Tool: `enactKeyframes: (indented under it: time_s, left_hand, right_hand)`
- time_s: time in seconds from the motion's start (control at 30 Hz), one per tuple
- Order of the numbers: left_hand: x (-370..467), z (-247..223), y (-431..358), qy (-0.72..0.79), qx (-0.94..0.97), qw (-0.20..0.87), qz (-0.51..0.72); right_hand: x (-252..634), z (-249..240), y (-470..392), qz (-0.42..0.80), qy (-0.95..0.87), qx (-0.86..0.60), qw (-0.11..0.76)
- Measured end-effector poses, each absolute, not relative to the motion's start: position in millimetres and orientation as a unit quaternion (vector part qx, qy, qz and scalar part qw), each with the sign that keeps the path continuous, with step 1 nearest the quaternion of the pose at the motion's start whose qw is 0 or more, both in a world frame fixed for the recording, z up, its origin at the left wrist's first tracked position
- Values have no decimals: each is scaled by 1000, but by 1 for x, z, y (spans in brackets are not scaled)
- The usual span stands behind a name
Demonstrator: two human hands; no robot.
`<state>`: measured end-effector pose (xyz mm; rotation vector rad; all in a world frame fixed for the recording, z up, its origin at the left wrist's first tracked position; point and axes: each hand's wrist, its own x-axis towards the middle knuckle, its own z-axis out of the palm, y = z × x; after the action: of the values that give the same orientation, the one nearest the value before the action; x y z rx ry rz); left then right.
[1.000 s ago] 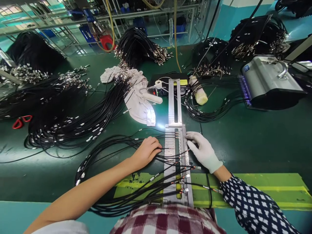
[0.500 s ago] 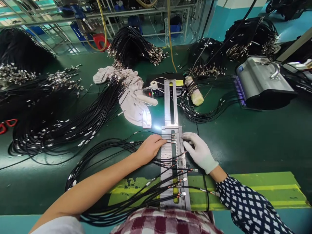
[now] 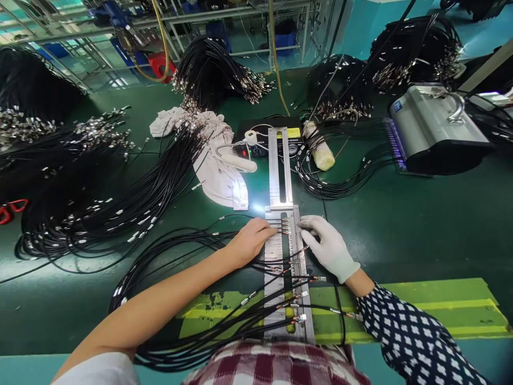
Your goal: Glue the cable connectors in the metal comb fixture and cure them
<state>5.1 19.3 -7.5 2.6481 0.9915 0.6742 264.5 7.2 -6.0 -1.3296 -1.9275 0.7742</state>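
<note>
A long slotted metal fixture [image 3: 274,248] lies front to back on the green table, with several black cables [image 3: 236,315] laid across it. My bare left hand [image 3: 251,241] rests at the fixture's left edge, its fingers pressed together on a black cable near the small connector ends [image 3: 286,225]. My right hand [image 3: 325,243], in a white glove, touches the fixture's right rail, thumb and fingers bent close together. Whatever lies between its fingertips is too small to make out. Lower down, white connectors [image 3: 301,318] stick out over the rail.
Large black cable bundles [image 3: 156,182] cover the left side. Behind the fixture stand a black control box [image 3: 294,140], a lit white lamp [image 3: 240,195] on a pale cloth [image 3: 214,182], and a wrapped roll [image 3: 323,152]. A silver machine [image 3: 436,131] sits back right; red scissors [image 3: 14,208] lie far left.
The view has shifted slightly. My left fingers have moved a little to the right over the fixture; my right hand keeps nearly the same pose at the rail.
</note>
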Motion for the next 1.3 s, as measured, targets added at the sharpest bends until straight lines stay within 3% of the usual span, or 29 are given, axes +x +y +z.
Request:
enactKeyframes:
  time_s: [0.27,0.53,0.7,0.9,1.1,1.3]
  left_hand:
    - [1,-10,1,390,894,46,216]
    - [2,-17,-11,415,894,57,160]
    - [-3,-8,-7,407,887,124,182]
    - [-29,10,-33,416,863,228,174]
    - [-54,23,-41,426,805,373,179]
    - [-31,17,-31,447,858,182,174]
  right_hand:
    - [265,-4,7,292,-742,-507,328]
    - [263,-9,11,292,-727,-524,335]
    - [266,-10,8,270,-747,-506,335]
    - [271,2,-37,225,-807,-472,274]
    - [273,21,-67,264,-831,-426,242]
    - [292,7,-11,295,-729,-500,362]
